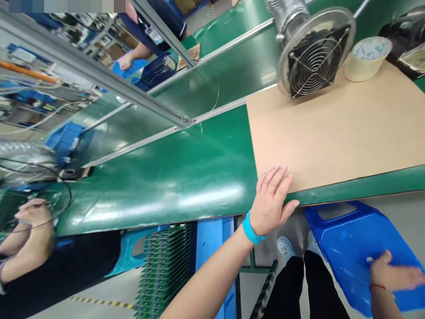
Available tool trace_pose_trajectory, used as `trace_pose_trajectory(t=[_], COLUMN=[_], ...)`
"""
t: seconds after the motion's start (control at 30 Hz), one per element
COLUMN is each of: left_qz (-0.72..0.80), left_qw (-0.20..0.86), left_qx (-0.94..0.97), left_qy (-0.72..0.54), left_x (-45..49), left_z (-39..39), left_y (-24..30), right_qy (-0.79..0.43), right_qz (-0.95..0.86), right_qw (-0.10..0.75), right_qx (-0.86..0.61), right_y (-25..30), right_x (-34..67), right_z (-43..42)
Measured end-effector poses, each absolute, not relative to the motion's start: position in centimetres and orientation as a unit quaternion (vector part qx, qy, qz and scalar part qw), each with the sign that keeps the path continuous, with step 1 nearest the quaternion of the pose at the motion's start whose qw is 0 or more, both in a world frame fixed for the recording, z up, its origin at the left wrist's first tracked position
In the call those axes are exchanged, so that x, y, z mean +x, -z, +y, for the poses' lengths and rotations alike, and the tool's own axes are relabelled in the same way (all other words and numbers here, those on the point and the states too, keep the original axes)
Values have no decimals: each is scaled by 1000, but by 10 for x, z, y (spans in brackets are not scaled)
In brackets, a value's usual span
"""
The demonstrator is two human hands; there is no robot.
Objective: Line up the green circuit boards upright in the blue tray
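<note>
My left hand (pixel 271 199), with a light blue band on its wrist, lies flat and open at the front left corner of a brown cardboard sheet (pixel 335 128). Its fingertips rest on the sheet at the edge of the green worktable (pixel 186 164). Low on the right, my right hand (pixel 393 272) is over the seat of a blue plastic stool (pixel 355 239). Motion blurs its fingers, but they look stretched out with the thumb apart, and no object shows in them. Whether it touches the stool I cannot tell.
A fan (pixel 314 62) on a duct and a tape roll (pixel 368 57) stand at the back of the cardboard. Stacked green circuit boards (pixel 162 270) sit below the table. A co-worker's hands (pixel 33 210) are at far left; another person's hand (pixel 125 61) is beyond the metal frame.
</note>
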State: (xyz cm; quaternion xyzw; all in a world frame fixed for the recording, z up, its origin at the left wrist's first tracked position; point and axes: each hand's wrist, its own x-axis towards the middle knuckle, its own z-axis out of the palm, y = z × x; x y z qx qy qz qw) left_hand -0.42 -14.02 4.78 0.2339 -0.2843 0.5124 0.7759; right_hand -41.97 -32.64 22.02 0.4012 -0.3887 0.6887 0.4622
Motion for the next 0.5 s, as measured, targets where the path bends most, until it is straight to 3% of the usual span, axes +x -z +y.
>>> trace_pose_trajectory(t=[0.07,0.13,0.3,0.43,0.5], left_qz=[-326,-369,-487,-497,-493], left_qw=[724,665,562,543,537], left_qx=[277,308,322,330,331], left_qy=[-541,-571,-587,-591,-600], left_x=[-7,-8,-5,-3,-2], left_z=[-129,-120,-114,-117,-114], left_y=[-71,-92,-130,-140,-139], right_qy=[-544,-380,-331,-297,-375], right_qz=[-264,-178,-219,-166,-269], right_qw=[622,705,719,733,719], right_qx=[497,572,571,589,519], right_y=[-244,-259,-270,-284,-296], right_x=[-357,-319,-323,-362,-381], right_z=[-309,-306,-338,-342,-339])
